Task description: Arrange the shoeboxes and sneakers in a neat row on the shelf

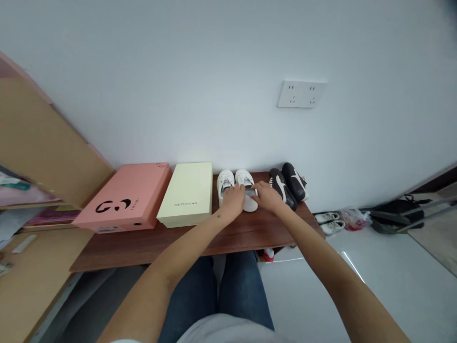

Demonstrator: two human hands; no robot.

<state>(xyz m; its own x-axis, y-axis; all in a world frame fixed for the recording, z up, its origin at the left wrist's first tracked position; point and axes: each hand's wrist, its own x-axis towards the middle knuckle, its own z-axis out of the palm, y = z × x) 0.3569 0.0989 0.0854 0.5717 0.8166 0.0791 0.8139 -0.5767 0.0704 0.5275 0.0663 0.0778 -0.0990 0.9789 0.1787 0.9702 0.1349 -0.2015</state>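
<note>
On the wooden surface (250, 233), a pink box (121, 197) sits left of a pale yellow box (189, 188), and black shoes (293, 181) stand toward the right end. Between the yellow box and those are white shoes (225, 178), toes wallward; my left grip (233, 200) and right grip (267, 194) are at the right-hand one's opening, whether clasping it I cannot tell.
</note>
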